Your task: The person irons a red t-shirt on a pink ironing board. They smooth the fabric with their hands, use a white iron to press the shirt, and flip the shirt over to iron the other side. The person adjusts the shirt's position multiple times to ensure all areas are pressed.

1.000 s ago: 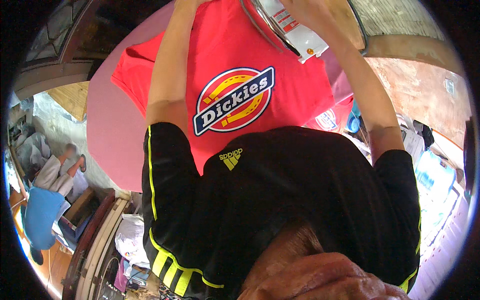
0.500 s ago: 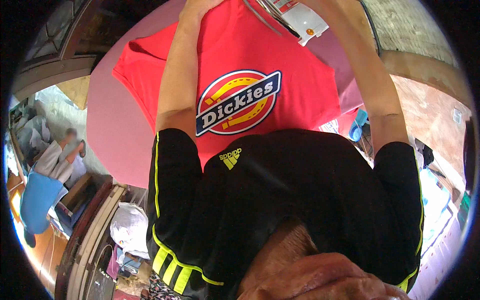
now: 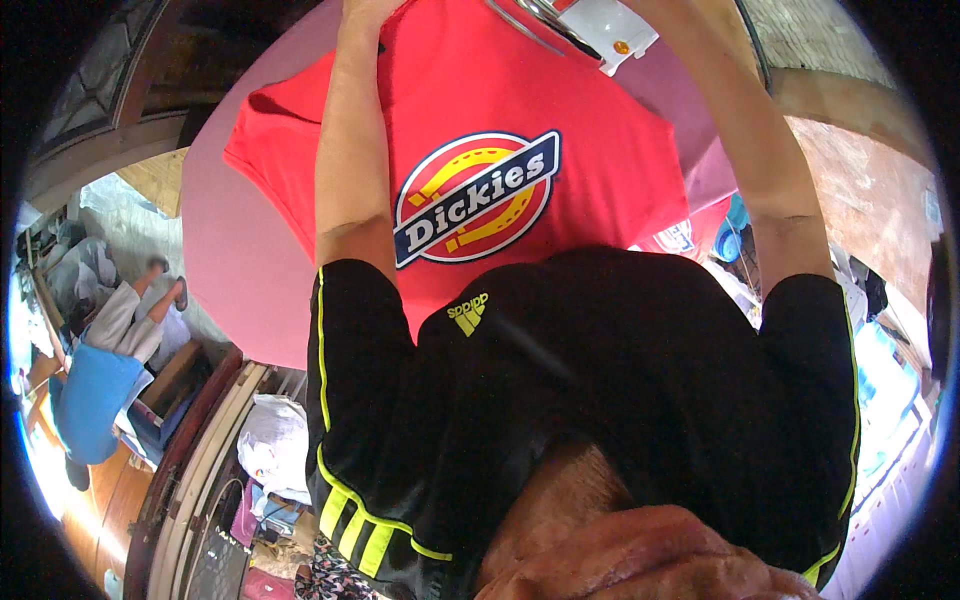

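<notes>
A red sleeveless shirt (image 3: 480,90) with a round blue, yellow and white printed emblem lies spread on a pink padded board (image 3: 240,235). My left hand (image 3: 370,8) is at the shirt's neck end, cut by the top edge; its fingers do not show. My right forearm (image 3: 745,140) reaches up past the shirt's right side, and its hand is beyond the top edge. Near it, on the shirt's far part, is a white clothes iron (image 3: 605,30) with a shiny metal edge and an orange lamp. Its handle is out of view.
Part of another red printed garment (image 3: 685,235) shows under the board's right side. A person in a blue top (image 3: 100,400) is at far left. A white plastic bag (image 3: 275,450) sits lower left, beside a sliding-door track (image 3: 205,460).
The iron has shifted slightly up and right along with my right forearm. My left hand has moved slightly left and up. The shirt lies nearly as before.
</notes>
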A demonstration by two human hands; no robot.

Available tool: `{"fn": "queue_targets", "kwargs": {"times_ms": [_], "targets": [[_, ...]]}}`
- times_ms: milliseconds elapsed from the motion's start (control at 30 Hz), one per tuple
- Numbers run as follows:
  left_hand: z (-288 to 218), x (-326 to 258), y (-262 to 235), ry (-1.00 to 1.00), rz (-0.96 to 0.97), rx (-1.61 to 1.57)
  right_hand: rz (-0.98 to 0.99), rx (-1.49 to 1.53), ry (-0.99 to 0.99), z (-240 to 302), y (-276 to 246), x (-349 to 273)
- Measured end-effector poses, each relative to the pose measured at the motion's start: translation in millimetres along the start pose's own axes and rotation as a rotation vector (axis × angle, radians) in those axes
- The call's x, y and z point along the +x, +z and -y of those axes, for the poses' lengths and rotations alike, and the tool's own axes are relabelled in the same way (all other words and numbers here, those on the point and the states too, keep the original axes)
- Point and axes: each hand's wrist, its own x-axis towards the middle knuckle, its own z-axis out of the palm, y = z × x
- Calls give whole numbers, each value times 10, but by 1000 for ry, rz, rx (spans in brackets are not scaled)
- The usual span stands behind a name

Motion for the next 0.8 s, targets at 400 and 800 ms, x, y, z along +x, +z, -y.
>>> {"fn": "queue_targets", "kwargs": {"times_ms": [400, 800], "targets": [[211, 61, -63, -2, 54, -75, 176, 378, 162, 247, -142, -599], [85, 350, 412, 306, 307, 595, -177, 147, -182, -233, 296, -863]]}}
